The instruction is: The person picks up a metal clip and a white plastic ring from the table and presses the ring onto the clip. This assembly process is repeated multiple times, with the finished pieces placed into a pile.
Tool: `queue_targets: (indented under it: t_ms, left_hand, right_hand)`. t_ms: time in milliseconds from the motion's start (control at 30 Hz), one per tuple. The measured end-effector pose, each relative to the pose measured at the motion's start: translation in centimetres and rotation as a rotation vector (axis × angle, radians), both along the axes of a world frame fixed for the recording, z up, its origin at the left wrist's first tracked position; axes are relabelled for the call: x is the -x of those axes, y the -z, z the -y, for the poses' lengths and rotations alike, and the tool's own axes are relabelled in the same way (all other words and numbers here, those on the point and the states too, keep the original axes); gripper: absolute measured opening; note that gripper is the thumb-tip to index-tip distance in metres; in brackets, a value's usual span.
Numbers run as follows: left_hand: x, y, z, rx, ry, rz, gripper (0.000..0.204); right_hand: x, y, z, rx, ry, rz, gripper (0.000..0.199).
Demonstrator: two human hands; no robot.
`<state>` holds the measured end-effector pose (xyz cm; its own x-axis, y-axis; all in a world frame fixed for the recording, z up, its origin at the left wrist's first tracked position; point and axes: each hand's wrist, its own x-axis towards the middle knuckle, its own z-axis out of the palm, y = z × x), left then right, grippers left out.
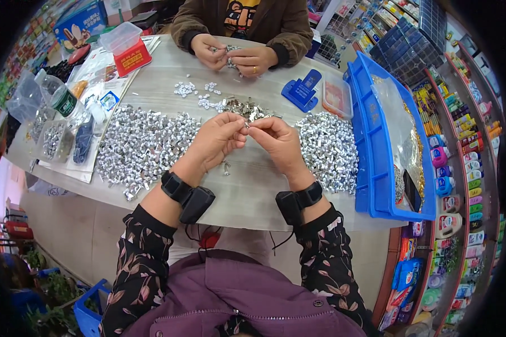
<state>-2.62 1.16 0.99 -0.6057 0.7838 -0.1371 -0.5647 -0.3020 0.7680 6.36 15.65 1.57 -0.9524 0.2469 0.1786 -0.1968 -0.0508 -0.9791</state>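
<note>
My left hand (222,139) and my right hand (276,141) meet over the middle of the table, fingertips pinched together. Between them is a small silvery metal piece (246,126), mostly covered by the fingers. To the left spreads a large pile of small silver-and-white metal parts (146,146). A similar pile (327,149) lies beyond my right hand. Just past my fingertips is a smaller heap of shiny flat metal pieces (252,109). A few loose bits (226,167) rest below my left hand.
Across the table (225,205), a co-worker's hands (236,57) handle small parts. Small white pieces (205,95) lie in clusters nearby. A blue crate (371,163) stands at right, beside a lidded plastic box (337,96) and blue clip-like holder (301,91). A bottle (62,98) is at left.
</note>
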Motion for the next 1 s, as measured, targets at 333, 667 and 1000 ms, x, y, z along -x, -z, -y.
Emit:
queue_targets:
  t_ms: [333,667,1000]
  left_hand:
    - [-2.2,-0.4,-0.6,0.317,-0.221,-0.752,0.02]
    - [-2.4,-0.7,0.0,0.497,-0.163,-0.955,0.015]
    - [1.6,-0.1,0.9,1.024,-0.496,-1.482,0.012]
  right_hand:
    - [-0.1,-0.3,-1.2,-0.019,-0.121,0.221,0.014]
    - [0.3,0.3,-0.9,-0.005,-0.193,0.186,0.012]
    - [-0.5,0.5,0.2,-0.405,-0.426,0.275,0.014]
